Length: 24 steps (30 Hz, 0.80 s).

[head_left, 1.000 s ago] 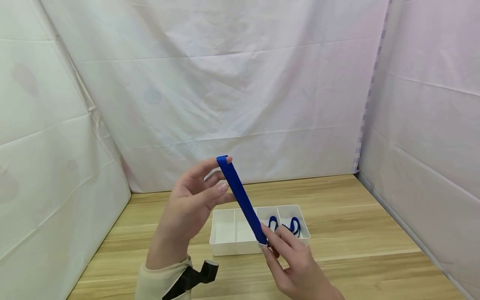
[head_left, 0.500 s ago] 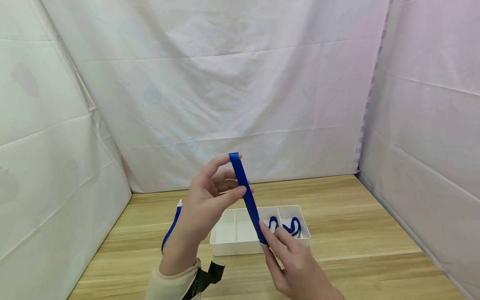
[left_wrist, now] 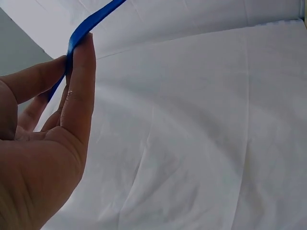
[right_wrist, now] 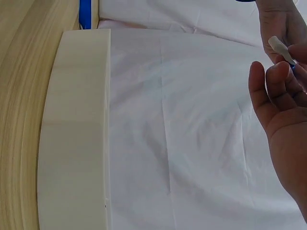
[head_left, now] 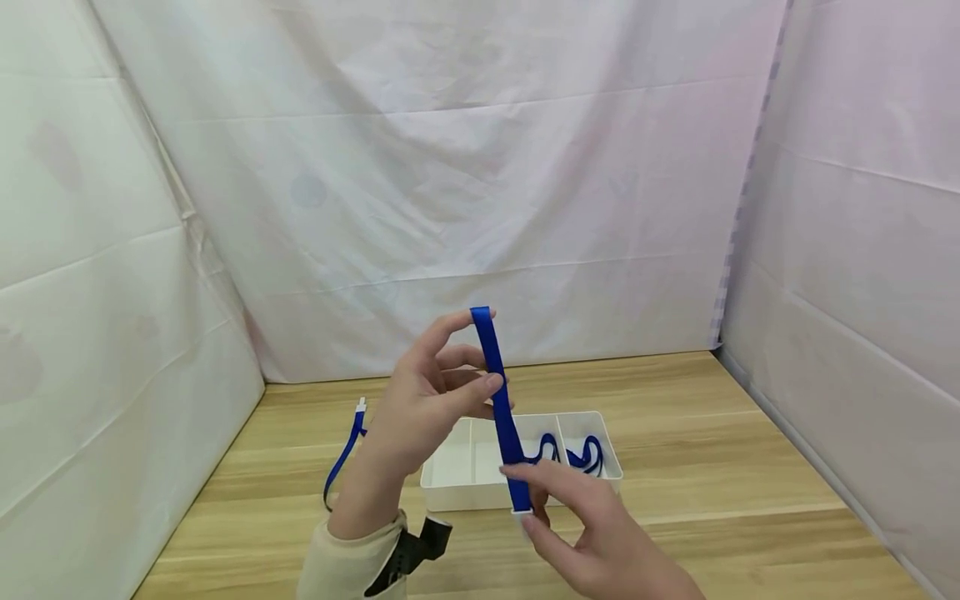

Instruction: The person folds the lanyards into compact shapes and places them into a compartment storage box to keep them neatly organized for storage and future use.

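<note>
A folded blue lanyard (head_left: 504,421) stretches nearly upright between both hands above a white tray. My left hand (head_left: 414,408) holds its upper part, the thumb pressing on the ribbon and the index fingertip inside the top loop. In the left wrist view the blue ribbon (left_wrist: 93,21) runs up past the fingertips. With the right hand (head_left: 592,525) I pinch the lower end, index finger across the ribbon and thumb beside the white clip (head_left: 522,517). The right wrist view has that clip (right_wrist: 280,47) sticking out beyond the curled fingers.
The compartment tray (head_left: 457,498) stands on the wooden table (head_left: 697,433). Blue cords (head_left: 591,454) lie in its two right compartments. Another blue lanyard (head_left: 343,458) with a white clip lies at the left, partly behind my forearm. White cloth (head_left: 465,183) walls the table's back and sides.
My left hand has moved right, bringing the ribbon more upright and uncovering the lanyard at the left. The right index finger now lies across the ribbon higher above the clip.
</note>
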{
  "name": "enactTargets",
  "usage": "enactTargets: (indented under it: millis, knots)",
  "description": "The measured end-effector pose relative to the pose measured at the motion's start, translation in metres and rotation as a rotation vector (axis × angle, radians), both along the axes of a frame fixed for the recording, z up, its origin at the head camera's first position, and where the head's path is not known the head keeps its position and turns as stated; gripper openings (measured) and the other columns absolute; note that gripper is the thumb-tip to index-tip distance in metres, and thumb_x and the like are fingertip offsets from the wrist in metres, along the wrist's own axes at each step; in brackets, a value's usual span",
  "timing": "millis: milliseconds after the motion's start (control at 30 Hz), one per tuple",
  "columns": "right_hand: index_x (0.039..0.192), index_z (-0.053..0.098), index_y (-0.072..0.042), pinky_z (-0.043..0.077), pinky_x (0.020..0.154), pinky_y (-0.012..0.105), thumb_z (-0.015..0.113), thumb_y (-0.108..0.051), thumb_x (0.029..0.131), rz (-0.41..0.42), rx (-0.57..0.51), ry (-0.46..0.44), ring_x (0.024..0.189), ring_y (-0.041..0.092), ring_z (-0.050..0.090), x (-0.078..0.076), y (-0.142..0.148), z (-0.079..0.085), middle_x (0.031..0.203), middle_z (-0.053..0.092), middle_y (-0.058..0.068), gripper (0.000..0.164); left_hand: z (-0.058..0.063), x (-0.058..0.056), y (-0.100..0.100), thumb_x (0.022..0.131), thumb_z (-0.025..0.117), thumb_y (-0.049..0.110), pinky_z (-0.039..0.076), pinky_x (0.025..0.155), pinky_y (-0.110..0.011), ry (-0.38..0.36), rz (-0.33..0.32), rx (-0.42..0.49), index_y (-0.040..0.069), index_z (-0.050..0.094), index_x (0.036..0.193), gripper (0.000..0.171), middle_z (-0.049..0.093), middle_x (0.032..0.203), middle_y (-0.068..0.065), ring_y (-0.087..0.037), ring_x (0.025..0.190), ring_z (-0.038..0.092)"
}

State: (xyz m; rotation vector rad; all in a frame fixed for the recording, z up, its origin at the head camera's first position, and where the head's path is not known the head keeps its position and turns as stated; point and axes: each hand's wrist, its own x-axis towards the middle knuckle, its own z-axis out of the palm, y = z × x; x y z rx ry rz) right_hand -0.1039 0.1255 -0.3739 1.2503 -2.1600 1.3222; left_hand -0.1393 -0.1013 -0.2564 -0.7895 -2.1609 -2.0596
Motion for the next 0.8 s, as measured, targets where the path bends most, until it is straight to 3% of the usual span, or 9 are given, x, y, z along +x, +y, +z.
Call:
enactTargets:
  millis: [200, 400, 633, 800]
  knots:
    - [0.132, 0.071, -0.020, 0.062, 0.082, 0.025, 0.069, -0.001, 0.100, 0.013, -0.030, -0.014, 0.094, 0.008, 0.068, -0.002, 0.001, 0.000, 0.112, 0.077, -0.004, 0.037, 0.001, 0.001, 0.004, 0.100, 0.068, -0.002, 0.068, 0.080, -0.047, -0.014, 0.008, 0.027, 0.020, 0.047, 0.157, 0.065, 0.072, 0.106, -0.015, -0.018, 0.086, 0.079]
    - [0.122, 0.077, -0.015, 0.061, 0.074, 0.021, 0.072, 0.007, 0.096, 0.017, -0.112, 0.035, 0.086, 0.007, 0.069, -0.005, 0.001, -0.002, 0.104, 0.078, -0.001, 0.035, 0.002, 0.001, 0.008, 0.100, 0.069, -0.002, 0.068, 0.080, -0.048, -0.018, 0.007, 0.041, 0.021, 0.048, 0.157, 0.065, 0.071, 0.103, -0.012, -0.020, 0.085, 0.080]
    - [0.132, 0.072, -0.016, 0.063, 0.083, 0.025, 0.070, 0.000, 0.100, 0.089, -0.037, -0.057, 0.091, 0.007, 0.072, -0.001, 0.004, 0.003, 0.107, 0.080, -0.004, 0.036, -0.001, -0.003, 0.009, 0.099, 0.069, -0.001, 0.068, 0.079, -0.046, -0.019, 0.027, -0.027, 0.020, 0.048, 0.156, 0.064, 0.071, 0.112, -0.025, -0.020, 0.088, 0.078]
    - [0.133, 0.072, -0.013, 0.062, 0.087, 0.024, 0.063, 0.014, 0.095, 0.209, 0.004, 0.000, 0.094, 0.009, 0.074, -0.002, 0.008, 0.009, 0.115, 0.081, 0.001, 0.047, -0.005, -0.007, 0.007, 0.099, 0.069, -0.001, 0.068, 0.080, -0.045, -0.029, 0.052, -0.044, 0.020, 0.047, 0.156, 0.064, 0.068, 0.116, -0.025, -0.020, 0.092, 0.077]
